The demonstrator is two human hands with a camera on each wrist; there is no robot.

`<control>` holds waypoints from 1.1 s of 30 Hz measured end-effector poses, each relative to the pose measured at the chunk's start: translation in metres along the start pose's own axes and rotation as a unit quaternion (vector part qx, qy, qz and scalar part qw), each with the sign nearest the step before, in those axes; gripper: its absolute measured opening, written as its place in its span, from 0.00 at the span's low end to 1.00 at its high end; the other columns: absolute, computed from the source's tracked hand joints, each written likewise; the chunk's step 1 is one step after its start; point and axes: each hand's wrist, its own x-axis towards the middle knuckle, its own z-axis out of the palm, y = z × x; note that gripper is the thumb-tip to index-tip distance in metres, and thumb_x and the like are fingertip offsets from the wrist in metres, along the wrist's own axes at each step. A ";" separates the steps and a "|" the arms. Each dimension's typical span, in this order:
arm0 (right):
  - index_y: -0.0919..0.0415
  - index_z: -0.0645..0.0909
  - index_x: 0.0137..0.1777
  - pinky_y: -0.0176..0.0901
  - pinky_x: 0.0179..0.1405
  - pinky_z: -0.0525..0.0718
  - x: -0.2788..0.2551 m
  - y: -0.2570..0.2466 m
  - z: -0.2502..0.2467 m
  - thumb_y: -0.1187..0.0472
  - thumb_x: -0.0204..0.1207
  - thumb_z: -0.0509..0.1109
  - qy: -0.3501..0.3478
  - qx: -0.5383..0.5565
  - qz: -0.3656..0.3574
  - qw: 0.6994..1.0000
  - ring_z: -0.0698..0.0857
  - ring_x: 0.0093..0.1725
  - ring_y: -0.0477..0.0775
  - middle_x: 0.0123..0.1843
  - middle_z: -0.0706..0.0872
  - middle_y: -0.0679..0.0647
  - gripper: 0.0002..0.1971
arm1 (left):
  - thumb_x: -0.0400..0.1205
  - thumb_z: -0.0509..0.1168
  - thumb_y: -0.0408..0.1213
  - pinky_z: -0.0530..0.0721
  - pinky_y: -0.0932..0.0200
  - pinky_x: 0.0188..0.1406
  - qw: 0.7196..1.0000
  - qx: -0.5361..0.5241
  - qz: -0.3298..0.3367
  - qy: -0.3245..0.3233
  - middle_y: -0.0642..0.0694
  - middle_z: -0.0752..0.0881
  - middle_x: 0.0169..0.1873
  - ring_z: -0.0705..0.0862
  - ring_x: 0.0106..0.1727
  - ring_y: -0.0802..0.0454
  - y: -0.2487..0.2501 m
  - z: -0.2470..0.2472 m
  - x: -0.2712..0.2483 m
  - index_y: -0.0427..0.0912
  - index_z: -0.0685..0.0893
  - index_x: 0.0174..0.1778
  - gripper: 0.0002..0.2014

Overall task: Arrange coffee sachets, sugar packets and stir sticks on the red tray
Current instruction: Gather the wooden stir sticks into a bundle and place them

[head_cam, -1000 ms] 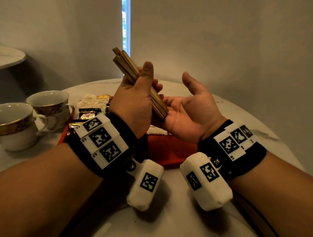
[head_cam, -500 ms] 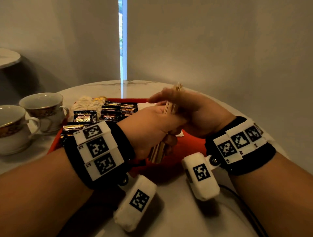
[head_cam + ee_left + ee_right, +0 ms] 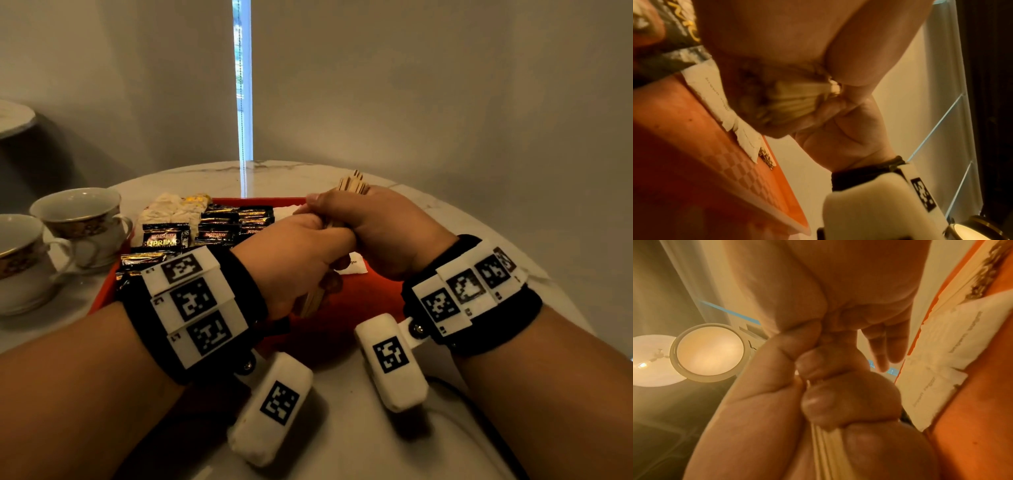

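Left hand (image 3: 301, 260), nearer, and right hand (image 3: 373, 233) both wrap closed around one bundle of stir sticks (image 3: 352, 183), held above the red tray (image 3: 342, 308). Bundle's long axis runs near-to-far, ends protruding from both fists. Beyond: sugar packets (image 3: 352, 267), coffee sachets (image 3: 219, 226) on tray.

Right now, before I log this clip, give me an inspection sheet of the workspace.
Surface: white marble table, round.
Job's things: red tray holds dark coffee sachets and white sugar packets; stir sticks bundled above it.
Clutter: two teacups left of the tray.
Grippers: left hand and right hand both grip the sticks.
Cables: dark cable under the right forearm.
Surroundings: grey walls, window slit.
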 end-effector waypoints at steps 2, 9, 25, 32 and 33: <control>0.60 0.92 0.52 0.55 0.50 0.89 0.000 0.000 -0.001 0.45 0.82 0.70 -0.014 0.007 0.006 1.000 0.92 0.47 0.64 0.48 0.92 0.65 0.19 | 0.85 0.64 0.37 0.75 0.58 0.26 1.000 -0.019 -0.012 -0.012 0.47 0.77 0.28 0.75 0.22 0.52 0.002 0.001 -0.001 0.44 0.83 0.56 0.07; 0.52 0.82 0.65 0.67 0.68 0.83 0.007 -0.003 -0.019 0.24 0.77 0.52 0.109 0.077 0.005 0.991 0.89 0.61 0.60 0.58 0.91 0.56 0.36 | 0.83 0.68 0.50 0.73 0.60 0.22 0.999 -0.009 -0.029 -0.030 0.48 0.75 0.28 0.71 0.21 0.54 0.004 0.002 -0.006 0.47 0.79 0.44 0.11; 0.50 0.87 0.63 0.63 0.68 0.82 -0.009 -0.011 -0.018 0.24 0.68 0.45 -0.044 -0.096 -0.086 0.991 0.90 0.60 0.50 0.56 0.92 0.53 0.42 | 0.82 0.68 0.48 0.75 0.58 0.25 0.992 0.001 -0.048 -0.115 0.48 0.75 0.26 0.71 0.21 0.53 0.002 -0.001 -0.006 0.46 0.76 0.40 0.12; 0.52 0.85 0.62 0.55 0.56 0.89 -0.003 0.001 -0.025 0.22 0.64 0.62 -0.029 0.039 -0.143 0.988 0.90 0.59 0.59 0.55 0.91 0.60 0.39 | 0.75 0.69 0.51 0.69 0.61 0.23 0.984 -0.060 -0.051 -0.162 0.51 0.70 0.23 0.66 0.21 0.55 0.006 -0.002 -0.007 0.46 0.73 0.41 0.14; 0.53 0.86 0.60 0.54 0.55 0.89 -0.001 0.003 -0.022 0.23 0.65 0.65 -0.039 0.062 -0.152 0.986 0.90 0.60 0.61 0.54 0.91 0.61 0.37 | 0.75 0.68 0.51 0.69 0.62 0.23 0.982 -0.065 -0.052 -0.172 0.51 0.70 0.23 0.66 0.21 0.55 0.005 -0.002 -0.008 0.46 0.72 0.40 0.14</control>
